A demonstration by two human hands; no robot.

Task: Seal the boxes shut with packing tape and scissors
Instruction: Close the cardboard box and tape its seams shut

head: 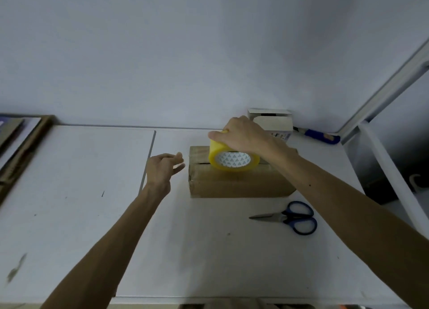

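- We look down on a white tabletop (209,250) made of two panels, with a thin seam running between them on the left.
- A brown framed board (21,153) lies at the far left edge, well apart from the work.
- A small white carton (274,120) stands against the wall behind the work, partly hidden by the right hand.
- A blue-handled tool (321,136) lies in the back right corner beside the carton; we cannot tell what kind it is.
- A pair of blue-handled steel scissors (287,217) lies flat on the table, blades closed and pointing left, near the front right corner of the box.
- The brown cardboard box (236,183) sits on the right panel, towards the back, its long side facing us. A dark slit shows between its top flaps.
- The right forearm crosses over the right end of the box and hides that part of its top.
- The yellow roll of packing tape (233,161) stands on edge on the box top. Its white printed core faces us.
- The right hand (241,134) grips the roll from above, fingers curled over its rim.
- The left hand (162,169) hovers just beside the left end of the box, its fingers loosely spread, and it holds nothing.
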